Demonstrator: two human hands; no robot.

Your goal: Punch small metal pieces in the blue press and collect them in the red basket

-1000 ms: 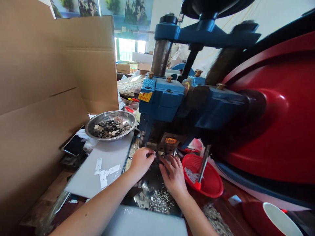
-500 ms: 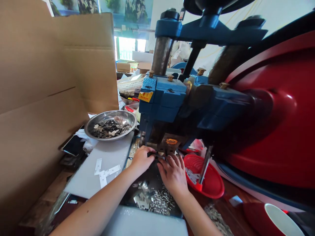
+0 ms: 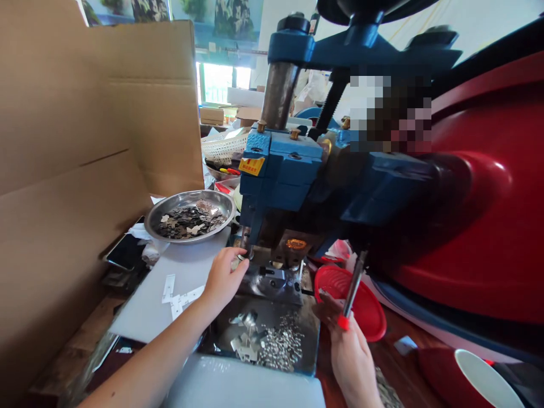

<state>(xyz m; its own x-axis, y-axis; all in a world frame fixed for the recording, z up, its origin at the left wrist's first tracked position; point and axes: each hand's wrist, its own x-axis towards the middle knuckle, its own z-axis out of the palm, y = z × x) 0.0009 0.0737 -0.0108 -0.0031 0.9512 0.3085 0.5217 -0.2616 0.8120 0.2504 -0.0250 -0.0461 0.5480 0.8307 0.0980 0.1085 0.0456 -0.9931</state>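
The person's left hand (image 3: 224,277) is at the left side of the blue press (image 3: 280,170), beside the metal block (image 3: 272,280) on its bed. Its thumb and index finger are a little apart, with nothing visible between them; the other fingers are mostly hidden. The right hand (image 3: 349,347) is at the near edge of the red basket (image 3: 372,309), behind the red-tipped metal rod (image 3: 355,283). Its fingers reach toward the basket but are dark and blurred, so whether they are spread or pinching cannot be told.

The metal block lies under the press head, between the 2 hands. In front of it, flat metal pieces (image 3: 246,343) and small shiny bits (image 3: 283,345) lie on the dark plate (image 3: 227,320). To the left, 3 white strips (image 3: 169,288) lie on a pale board (image 3: 144,309), near the steel bowl (image 3: 190,238) of metal pieces.
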